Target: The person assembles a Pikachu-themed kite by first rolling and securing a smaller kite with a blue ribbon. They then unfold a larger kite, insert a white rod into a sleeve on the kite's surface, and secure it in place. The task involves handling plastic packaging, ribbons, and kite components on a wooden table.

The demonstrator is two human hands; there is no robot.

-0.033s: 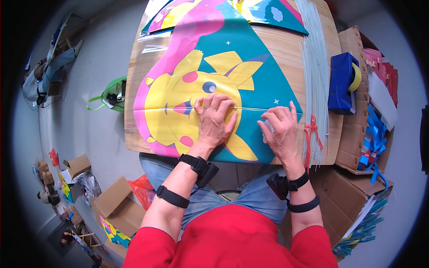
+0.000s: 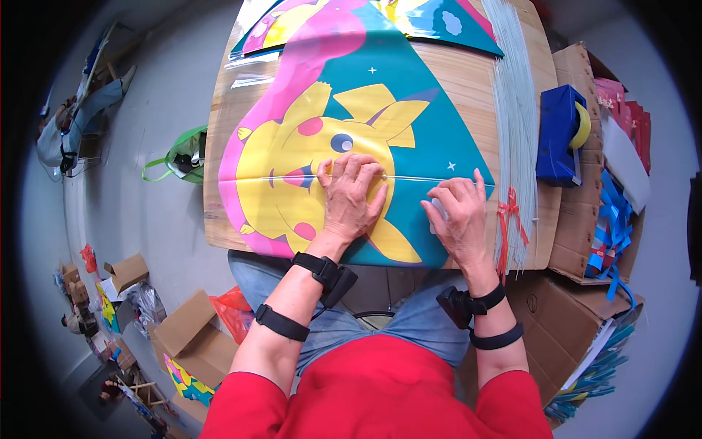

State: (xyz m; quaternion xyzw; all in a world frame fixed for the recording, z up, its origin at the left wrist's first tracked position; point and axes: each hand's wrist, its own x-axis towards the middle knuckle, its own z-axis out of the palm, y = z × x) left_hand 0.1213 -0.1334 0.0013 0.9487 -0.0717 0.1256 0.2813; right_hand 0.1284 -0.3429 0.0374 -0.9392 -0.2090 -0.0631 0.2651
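A large kite sail (image 2: pixel 417 157) of thin printed sheet, teal, pink and yellow with a cartoon figure, lies on the wooden table. Across it, left to right, runs a thin white rod (image 2: pixel 413 178). My left hand (image 2: pixel 352 194) rests on the middle of the sail, its curled fingertips closed on the rod. Close to the sail's right-hand point is my right hand (image 2: pixel 461 212), fingers bent in toward the thumb. A small translucent piece (image 2: pixel 437 212) shows beside that thumb, partly hidden by the hand.
More printed sheets (image 2: pixel 453 25) lie at the table's far side. A bundle of thin white rods (image 2: pixel 515 110), tied with red string, lines the right side. A blue tape dispenser (image 2: pixel 559 139) stands beside an open carton (image 2: pixel 581 212). At left are a green bag (image 2: pixel 189 155) and boxes (image 2: pixel 197 340).
My right hand has shifted very slightly toward me, its fingertips a little lower. My left hand and the sail stay in place.
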